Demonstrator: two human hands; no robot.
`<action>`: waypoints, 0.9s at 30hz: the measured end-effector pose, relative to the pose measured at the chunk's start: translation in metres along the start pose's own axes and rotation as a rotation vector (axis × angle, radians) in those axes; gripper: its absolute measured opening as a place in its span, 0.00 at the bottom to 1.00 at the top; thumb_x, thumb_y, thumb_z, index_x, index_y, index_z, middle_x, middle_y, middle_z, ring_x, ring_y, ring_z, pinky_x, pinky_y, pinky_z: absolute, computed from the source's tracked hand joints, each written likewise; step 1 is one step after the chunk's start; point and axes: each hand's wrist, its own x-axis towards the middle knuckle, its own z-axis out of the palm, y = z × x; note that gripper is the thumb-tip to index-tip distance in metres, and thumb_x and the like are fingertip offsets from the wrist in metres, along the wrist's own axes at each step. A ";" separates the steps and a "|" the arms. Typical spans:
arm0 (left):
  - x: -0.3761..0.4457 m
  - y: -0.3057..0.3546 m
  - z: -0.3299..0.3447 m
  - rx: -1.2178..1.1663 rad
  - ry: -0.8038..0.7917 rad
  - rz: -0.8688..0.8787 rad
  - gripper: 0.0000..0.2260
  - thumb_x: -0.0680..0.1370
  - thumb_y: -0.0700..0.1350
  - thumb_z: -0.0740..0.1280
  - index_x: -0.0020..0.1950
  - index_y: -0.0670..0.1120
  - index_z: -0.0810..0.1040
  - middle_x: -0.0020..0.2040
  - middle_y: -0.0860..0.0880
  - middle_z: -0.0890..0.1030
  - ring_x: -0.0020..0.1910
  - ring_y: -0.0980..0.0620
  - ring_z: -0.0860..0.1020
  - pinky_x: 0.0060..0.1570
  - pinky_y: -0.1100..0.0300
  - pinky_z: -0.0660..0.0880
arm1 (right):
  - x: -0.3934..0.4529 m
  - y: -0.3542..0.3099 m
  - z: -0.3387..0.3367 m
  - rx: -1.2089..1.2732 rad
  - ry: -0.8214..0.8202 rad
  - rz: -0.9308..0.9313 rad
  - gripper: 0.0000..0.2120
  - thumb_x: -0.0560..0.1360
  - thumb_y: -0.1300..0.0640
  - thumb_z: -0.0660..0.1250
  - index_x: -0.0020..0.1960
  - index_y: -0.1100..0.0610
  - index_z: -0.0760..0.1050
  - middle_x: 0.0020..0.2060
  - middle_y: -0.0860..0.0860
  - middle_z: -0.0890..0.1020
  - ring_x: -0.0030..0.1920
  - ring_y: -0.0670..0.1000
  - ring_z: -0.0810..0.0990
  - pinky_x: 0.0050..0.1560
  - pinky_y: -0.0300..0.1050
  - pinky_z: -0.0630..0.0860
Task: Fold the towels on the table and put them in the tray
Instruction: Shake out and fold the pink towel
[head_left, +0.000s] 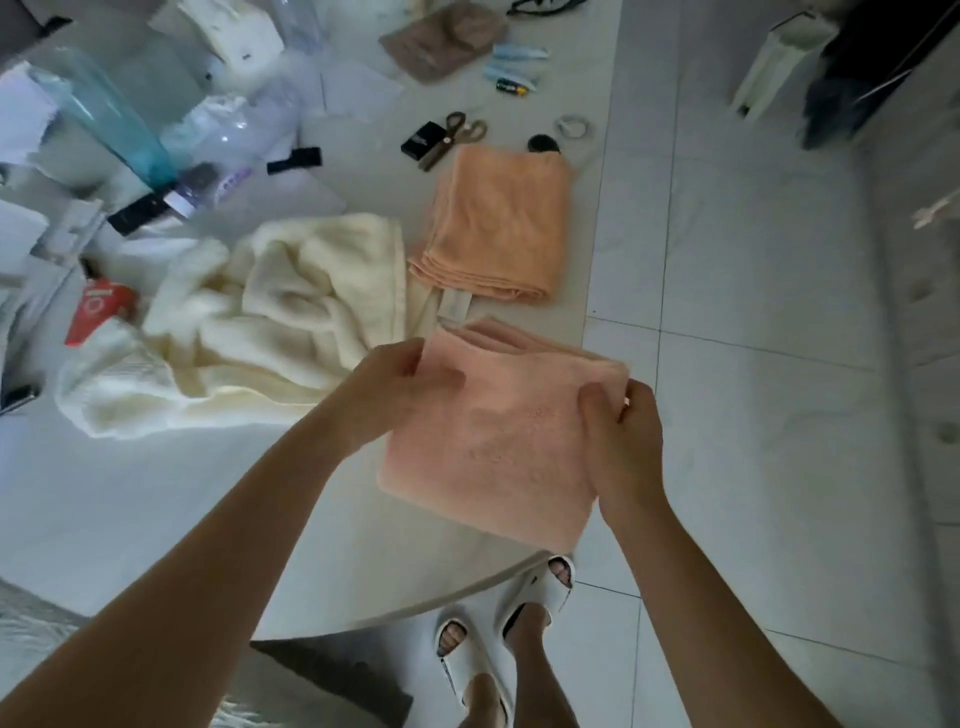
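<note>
Both my hands, left (402, 376) and right (621, 421), pinch the pink towel (488, 441) at the table (156, 519) edge; a loose grip could unravel its folds.

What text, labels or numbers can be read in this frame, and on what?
None reads clearly.
Red packet: white print, too blurred to read.
Clear bottle: purple label print, too blurred.
White box: small dark mark, too small.
Pink towel, held by both hands: faint pattern, no legible letters.
Orange towel: no text visible.
</note>
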 end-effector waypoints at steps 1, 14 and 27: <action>0.013 -0.003 0.009 0.010 0.045 -0.063 0.11 0.76 0.52 0.69 0.57 0.51 0.82 0.49 0.51 0.86 0.50 0.51 0.84 0.50 0.53 0.81 | 0.010 0.003 0.003 -0.050 0.017 -0.006 0.13 0.76 0.49 0.63 0.59 0.50 0.72 0.46 0.43 0.79 0.47 0.45 0.79 0.41 0.44 0.75; 0.012 -0.012 0.054 -0.246 0.320 -0.543 0.29 0.74 0.61 0.71 0.67 0.44 0.71 0.61 0.46 0.80 0.56 0.48 0.80 0.58 0.50 0.77 | 0.031 0.006 -0.028 -0.442 -0.472 0.359 0.29 0.74 0.30 0.59 0.62 0.52 0.71 0.48 0.47 0.78 0.47 0.48 0.78 0.48 0.49 0.76; 0.157 0.111 -0.045 -0.044 0.557 -0.095 0.32 0.81 0.60 0.60 0.80 0.47 0.59 0.76 0.42 0.68 0.73 0.41 0.69 0.72 0.45 0.66 | 0.189 -0.153 0.051 -0.220 -0.381 0.045 0.30 0.78 0.38 0.58 0.73 0.56 0.65 0.67 0.56 0.74 0.61 0.58 0.76 0.56 0.52 0.74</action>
